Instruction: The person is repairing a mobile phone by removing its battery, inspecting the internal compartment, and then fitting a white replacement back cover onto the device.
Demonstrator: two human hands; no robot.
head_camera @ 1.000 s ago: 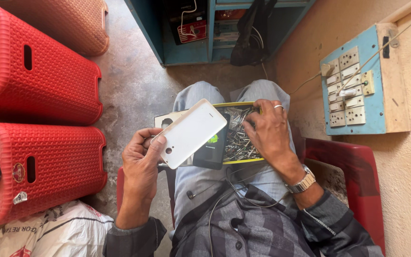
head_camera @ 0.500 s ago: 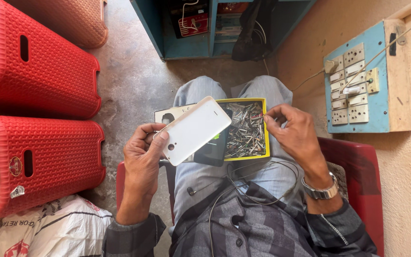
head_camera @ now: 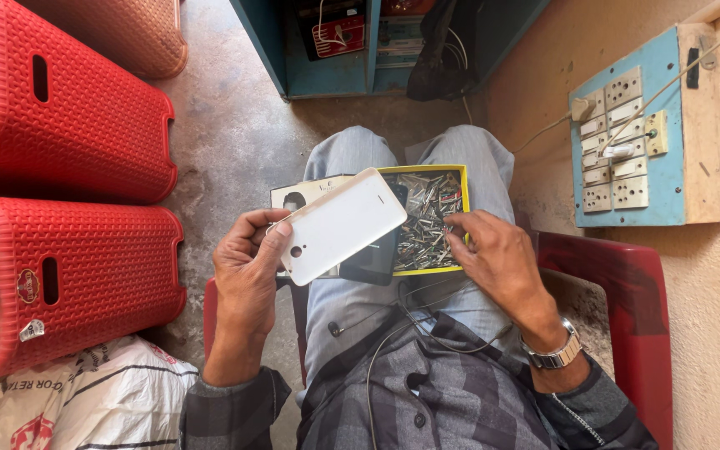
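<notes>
The left hand [head_camera: 247,271] grips a smooth white phone back cover [head_camera: 342,225]. The right hand [head_camera: 497,254], fingers loosely curled and empty, rests on a yellow-rimmed box [head_camera: 427,218] of small metal screws; ribbed red plastic stools [head_camera: 68,283] stand alongside.

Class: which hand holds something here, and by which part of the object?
The left hand holds a white phone back cover by its lower-left end. The right hand reaches into the yellow box.

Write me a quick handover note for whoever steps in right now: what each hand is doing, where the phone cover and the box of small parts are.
Left hand: grip closed on the white phone back cover, held tilted over the lap.
Right hand: fingertips at the right edge of the yellow-rimmed box of small metal parts; whether it holds a part cannot be told.
The box rests on the knees; a dark phone lies under the cover's lower edge.
Done: the cover is off.
Left: cover not fitted to anything.
</notes>
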